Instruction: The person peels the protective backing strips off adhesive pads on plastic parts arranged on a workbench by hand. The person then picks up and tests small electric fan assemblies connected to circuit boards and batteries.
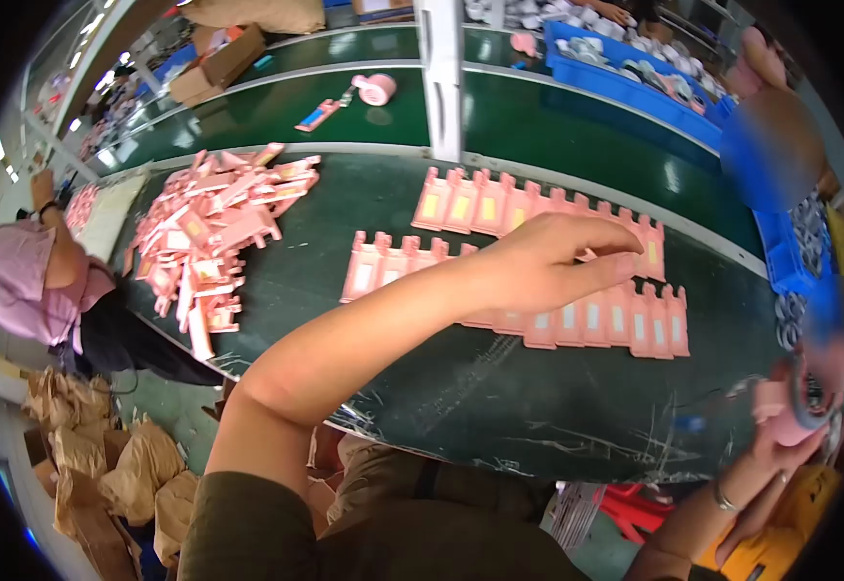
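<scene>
My left hand [548, 261] reaches across two rows of pink flat parts, its fingers stretched out and apart with nothing seen between them. It hides part of both rows. The back row [490, 203] carries yellowish labels, the front row [567, 324] pale ones. At the far right, my right hand [785, 450] is closed on a pink round device [790, 412] with a grey ring, somewhat blurred. A bracelet circles that wrist.
A heap of pink parts [199, 223] lies left on the dark table [422, 387]. Behind, a green conveyor [248, 116] bears a pink roll-shaped device [376, 89]. Blue bins [625, 87] stand beyond. A co-worker in pink [30, 276] is at left; others are at right.
</scene>
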`<state>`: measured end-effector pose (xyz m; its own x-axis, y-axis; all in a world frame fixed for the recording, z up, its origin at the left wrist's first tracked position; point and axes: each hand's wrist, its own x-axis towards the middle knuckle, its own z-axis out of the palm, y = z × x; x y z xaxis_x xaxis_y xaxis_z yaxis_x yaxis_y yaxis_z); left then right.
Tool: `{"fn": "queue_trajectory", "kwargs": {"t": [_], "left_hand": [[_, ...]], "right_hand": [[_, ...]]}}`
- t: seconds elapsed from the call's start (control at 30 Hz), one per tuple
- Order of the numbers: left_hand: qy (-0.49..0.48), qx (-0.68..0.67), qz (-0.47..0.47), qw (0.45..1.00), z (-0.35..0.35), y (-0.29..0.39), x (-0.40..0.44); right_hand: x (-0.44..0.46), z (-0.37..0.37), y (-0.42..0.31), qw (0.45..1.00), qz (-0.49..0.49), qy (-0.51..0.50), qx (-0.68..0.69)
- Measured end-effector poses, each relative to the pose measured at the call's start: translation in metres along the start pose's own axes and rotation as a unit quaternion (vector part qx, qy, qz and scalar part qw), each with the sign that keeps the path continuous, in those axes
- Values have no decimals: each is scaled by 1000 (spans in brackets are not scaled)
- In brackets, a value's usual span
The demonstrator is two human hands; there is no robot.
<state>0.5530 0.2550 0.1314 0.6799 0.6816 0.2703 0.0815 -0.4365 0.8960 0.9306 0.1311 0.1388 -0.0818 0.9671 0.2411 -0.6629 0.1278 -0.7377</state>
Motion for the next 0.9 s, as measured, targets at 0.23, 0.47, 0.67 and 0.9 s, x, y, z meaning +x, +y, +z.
{"fn": "queue_trajectory", "kwargs": {"t": [0.23,0.47,0.67,0.9], "left_hand": [[-68,-298,-96,947,65,-11,-76],[99,-344,-108,927,77,-15,-121],[188,-194,-91,959,87,-16,-131],[245,102,4,964,89,-17,-129]], "right_hand": [[31,74,135,992,90,-88,31],[38,82,177,984,92,-140,67],[34,77,187,979,87,-175,59],[28,80,190,982,110,-144,51]]}}
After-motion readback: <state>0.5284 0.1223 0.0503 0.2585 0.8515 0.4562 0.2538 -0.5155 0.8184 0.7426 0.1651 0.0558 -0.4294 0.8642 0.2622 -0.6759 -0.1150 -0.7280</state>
